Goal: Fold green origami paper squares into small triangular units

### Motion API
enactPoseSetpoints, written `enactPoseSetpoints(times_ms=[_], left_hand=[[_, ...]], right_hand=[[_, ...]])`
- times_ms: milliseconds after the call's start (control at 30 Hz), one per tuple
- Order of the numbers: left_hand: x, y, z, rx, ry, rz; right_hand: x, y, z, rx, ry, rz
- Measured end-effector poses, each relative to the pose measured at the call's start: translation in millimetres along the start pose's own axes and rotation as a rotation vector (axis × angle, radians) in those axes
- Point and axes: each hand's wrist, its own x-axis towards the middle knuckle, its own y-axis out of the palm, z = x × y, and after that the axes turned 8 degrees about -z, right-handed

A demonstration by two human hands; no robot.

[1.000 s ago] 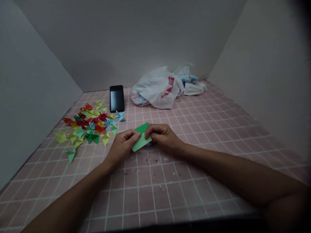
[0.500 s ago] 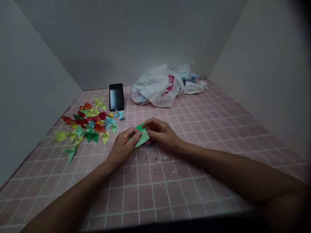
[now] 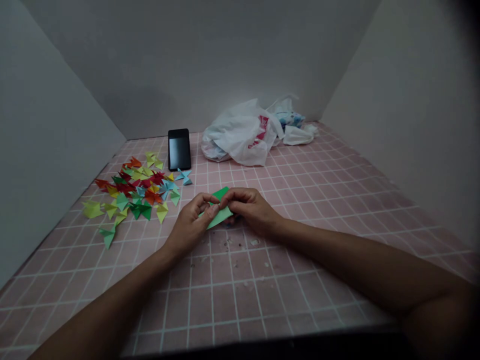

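A small sheet of green paper (image 3: 220, 216), light green on the near part and brighter green on the far part, is held between both hands above the table. My left hand (image 3: 195, 214) pinches its left side, thumb on top. At its right side, my right hand (image 3: 249, 207) has thumb and forefinger closed on the paper near the middle. The two hands almost touch at the fingertips. To the left lies a loose group of folded paper pieces (image 3: 140, 209) in green, yellow, red, orange and blue.
A black phone (image 3: 179, 150) lies behind the paper pieces. White plastic bags (image 3: 240, 132) sit crumpled at the back. Pale walls (image 3: 416, 110) enclose the table with its pink checked cover (image 3: 318, 295). Small worn spots mark the cover before my hands.
My right hand's fingertips have shifted left along the paper, close to my left thumb. More of the brighter green part shows between the hands.
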Motion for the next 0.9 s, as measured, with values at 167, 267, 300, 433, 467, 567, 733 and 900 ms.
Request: enactPoseSetpoints(times_ms=[167, 267, 300, 433, 467, 567, 733, 900], left_hand=[[-0.8, -1.5, 2.8, -0.028, 0.089, 0.010], [-0.1, -3.2, 7.3, -0.018, 0.152, 0.014], [0.6, -3.8, 8.6, 0.009, 0.195, 0.003], [3.6, -6.0, 9.3, 0.165, 0.462, -0.090], [4.1, -6.2, 8.4, 0.189, 0.515, -0.109], [3.3, -5.9, 4.8, 0.238, 0.599, -0.164], [-1.0, -5.2, 0.4, 0.209, 0.518, -0.225], [-0.2, -5.7, 0.0, 0.137, 0.353, -0.304]], right_hand=[[1.5, 1.9, 1.7, 0.160, 0.061, -0.103], [2.6, 2.4, 2.8, 0.207, 0.101, -0.132], [2.8, 2.3, 2.9, 0.218, 0.108, -0.132], [2.8, 2.0, 2.4, 0.265, 0.127, -0.113], [2.6, 2.1, 2.1, 0.274, 0.137, -0.113], [1.2, 3.2, 1.4, 0.281, 0.166, -0.107], [-2.6, 6.0, 1.3, 0.205, 0.140, -0.052], [-4.5, 5.6, 4.3, 0.010, -0.088, -0.102]])
